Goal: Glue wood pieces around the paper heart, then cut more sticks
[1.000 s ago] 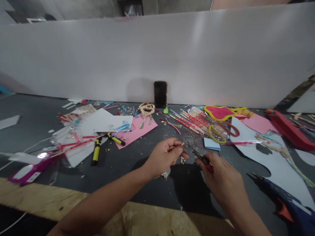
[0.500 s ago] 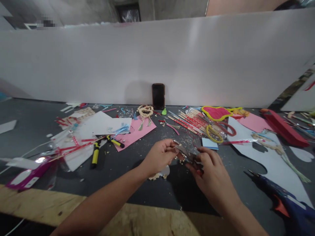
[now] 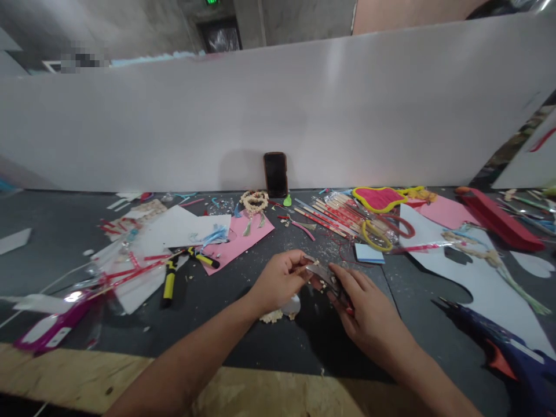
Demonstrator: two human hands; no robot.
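My right hand (image 3: pixel 365 301) is wrapped round red-handled pliers (image 3: pixel 324 274), their metal jaws pointing left toward my left hand. My left hand (image 3: pixel 280 281) is closed in a pinch right at the jaws. A small pale piece shows by its fingertips, but most of what it holds is hidden. Below the hands lie a pile of cream-coloured bits (image 3: pixel 272 316) and a small white round piece (image 3: pixel 292 305), partly covered by my left hand. Fine crumbs are scattered on the dark table around them.
Left are yellow-black pliers (image 3: pixel 168 284), pink paper (image 3: pixel 238 240) and a purple glue gun (image 3: pixel 56 325). A phone (image 3: pixel 275 175) leans on the white partition. Red-patterned sticks (image 3: pixel 325 217), yellow-handled scissors (image 3: pixel 377 236) and a red tray (image 3: pixel 499 220) lie right, with a blue glue gun (image 3: pixel 499 341) nearer.
The pliers have turned slightly in my right hand, and their jaws look closer together. My right-hand fingers have closed in around the handles. My left hand has barely moved.
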